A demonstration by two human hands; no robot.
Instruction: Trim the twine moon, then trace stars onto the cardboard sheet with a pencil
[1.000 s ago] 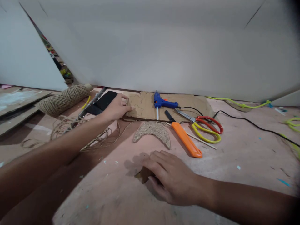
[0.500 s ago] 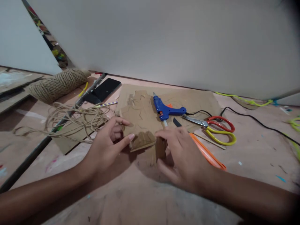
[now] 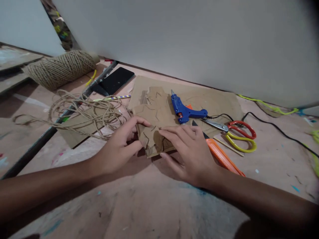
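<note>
1. Half a second ago both hands held a small cardboard piece up off the floor. Now the left hand (image 3: 119, 149) and the right hand (image 3: 189, 152) press the cardboard piece (image 3: 153, 141) flat, and the brown rope-covered shape that showed between them is out of sight.
2. The left hand has its thumb and fingers curled on the left edge of the piece, pinching it. The right hand lies with its fingers spread and flat on the right part of it.
3. The piece sits between the two hands, on the near edge of a big cardboard sheet (image 3: 214, 99).
4. No words or labels can be read on anything here.
5. Just past the right hand's fingertips lies a blue glue gun (image 3: 185, 111). To the right of that hand, almost touching it, is an orange cutter knife (image 3: 223, 159), and beyond that are scissors (image 3: 235, 134) with red and yellow handles.
6. Past the left hand is a loose tangle of twine (image 3: 82, 114), and farther off a fat twine roll (image 3: 59, 68) and a black phone (image 3: 117, 79).
7. The pink floor (image 3: 149, 205) near the arms is bare, with room to move. A white wall (image 3: 199, 39) closes the far side.
</note>
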